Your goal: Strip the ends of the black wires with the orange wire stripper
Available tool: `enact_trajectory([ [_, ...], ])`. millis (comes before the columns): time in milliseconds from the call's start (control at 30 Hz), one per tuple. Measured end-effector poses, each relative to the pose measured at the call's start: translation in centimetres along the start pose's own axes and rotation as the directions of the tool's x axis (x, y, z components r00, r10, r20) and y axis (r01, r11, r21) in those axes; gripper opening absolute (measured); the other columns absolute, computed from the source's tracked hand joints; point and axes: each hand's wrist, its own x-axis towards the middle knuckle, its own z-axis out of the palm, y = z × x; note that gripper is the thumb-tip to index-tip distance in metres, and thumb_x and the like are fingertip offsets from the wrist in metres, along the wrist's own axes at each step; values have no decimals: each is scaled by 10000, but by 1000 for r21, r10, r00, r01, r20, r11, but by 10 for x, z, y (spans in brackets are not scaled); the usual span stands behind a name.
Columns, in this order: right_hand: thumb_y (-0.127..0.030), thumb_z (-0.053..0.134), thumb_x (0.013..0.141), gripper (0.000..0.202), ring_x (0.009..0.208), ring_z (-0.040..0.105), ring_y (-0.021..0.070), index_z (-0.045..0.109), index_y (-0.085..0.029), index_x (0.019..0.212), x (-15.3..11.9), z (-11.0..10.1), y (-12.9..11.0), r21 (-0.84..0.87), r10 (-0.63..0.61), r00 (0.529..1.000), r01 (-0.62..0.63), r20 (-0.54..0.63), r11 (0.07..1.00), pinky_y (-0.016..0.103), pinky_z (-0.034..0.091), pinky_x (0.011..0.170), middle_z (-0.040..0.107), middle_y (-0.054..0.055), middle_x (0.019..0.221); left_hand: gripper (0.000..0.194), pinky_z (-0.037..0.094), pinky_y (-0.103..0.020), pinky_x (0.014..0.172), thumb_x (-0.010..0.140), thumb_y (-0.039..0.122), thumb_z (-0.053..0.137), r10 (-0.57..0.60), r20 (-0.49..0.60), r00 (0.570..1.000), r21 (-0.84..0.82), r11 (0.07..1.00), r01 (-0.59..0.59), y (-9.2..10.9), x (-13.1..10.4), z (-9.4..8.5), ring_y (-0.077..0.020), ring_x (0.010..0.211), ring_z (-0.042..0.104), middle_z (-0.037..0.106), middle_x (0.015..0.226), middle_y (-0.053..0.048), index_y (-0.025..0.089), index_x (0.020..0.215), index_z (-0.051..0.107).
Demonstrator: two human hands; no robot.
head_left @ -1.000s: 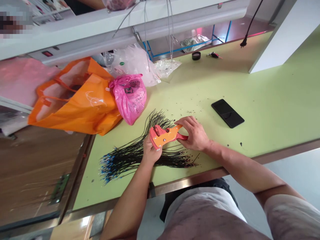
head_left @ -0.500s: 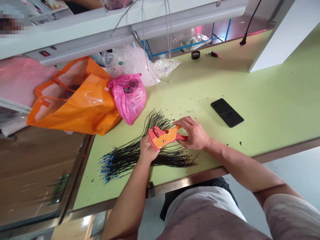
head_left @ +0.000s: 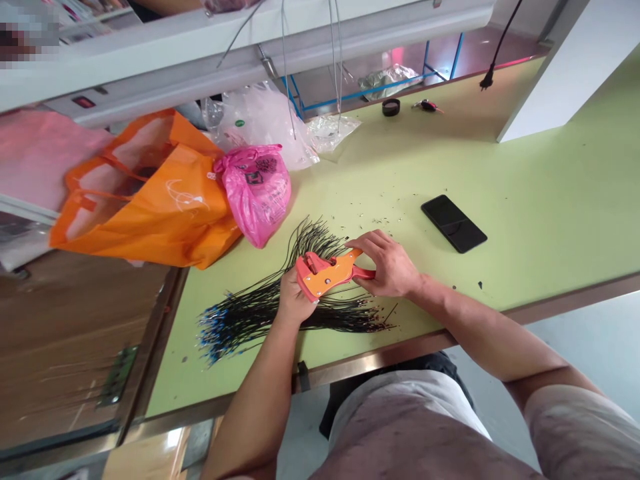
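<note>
An orange and red wire stripper (head_left: 327, 279) is gripped by its handles in my right hand (head_left: 393, 267), above the table. Close against the tool's head is my left hand (head_left: 295, 300), closed, its fingers mostly hidden behind the jaws; what they hold cannot be made out. Beneath both hands lies a big bundle of thin black wires (head_left: 265, 313). Its left ends carry blue tips (head_left: 215, 330), and its lower right ends look copper-brown. More wire ends fan out above my left hand.
Left of the wires stand an orange bag (head_left: 170, 207) and a tied pink plastic bag (head_left: 257, 193), with clear plastic bags (head_left: 265, 123) behind. A black phone (head_left: 454, 223) lies to the right. Small black scraps (head_left: 383, 221) dot the green table (head_left: 540, 220). A plug (head_left: 487, 79) hangs at the back.
The view has shifted very slightly. Both hands and the wire stripper keep their places over the wires, with no other visible change.
</note>
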Motion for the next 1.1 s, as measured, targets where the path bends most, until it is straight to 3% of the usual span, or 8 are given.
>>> enact_trajectory([
  [200,-373,713,929,519,1123,649,316,686,-209,1421,1,0,-1,-18,-8,1000,8,4,1000,500,583,1017,750,142,1236,487,712,-495,770,651,692,945,-15,-18,1000,-105,994,13,1,-2,-1,-346,878,804,804,849,-111,259,767,754],
  [333,-395,692,951,487,1116,650,315,697,-198,1396,0,0,-2,-24,-20,1000,19,-15,1000,499,586,1009,755,145,1232,491,719,-538,736,660,729,906,-102,4,995,-111,989,101,6,0,2,-374,865,809,828,849,-118,268,703,747],
  [467,-396,697,950,466,1118,640,313,700,-216,1380,0,0,-2,-30,-5,1000,5,-10,1000,505,577,1014,752,136,1228,500,718,-530,716,702,758,852,-99,-37,994,-61,993,96,8,0,5,-372,858,808,826,820,-112,276,690,720],
  [567,-393,693,956,419,1098,633,313,709,-223,1339,0,1,-2,-46,-10,1000,10,-16,999,507,572,991,747,136,1210,499,721,-548,752,721,764,818,-130,25,991,-48,990,131,6,0,3,-386,888,809,822,837,-126,277,723,715],
  [667,-387,695,954,383,1079,630,312,712,-225,1301,-1,3,-1,-63,-28,999,27,-28,998,501,565,966,742,137,1192,466,719,-582,783,756,723,802,-166,100,981,-50,984,171,5,1,-1,-409,924,812,812,867,-149,267,756,707],
  [767,-388,698,944,384,1072,628,309,708,-220,1289,-2,4,0,-85,-43,999,41,-28,996,492,561,957,737,137,1179,442,716,-584,759,755,690,815,-190,108,976,-72,978,198,5,2,-2,-406,881,815,809,850,-150,262,753,706],
  [933,-338,691,905,376,1036,633,291,709,-212,1259,-2,4,0,-113,-53,998,49,-32,992,464,563,926,743,124,1152,297,717,-480,673,712,499,866,-269,21,963,-224,937,267,12,-2,5,-346,770,816,813,762,-98,248,721,708],
  [1100,-287,690,865,386,992,639,276,712,-201,1241,-2,4,-2,-113,-61,997,56,-45,992,437,570,894,753,113,1099,181,712,-436,649,718,350,853,-412,-28,911,-374,849,373,19,-5,14,-324,719,815,807,722,-70,236,721,713],
])
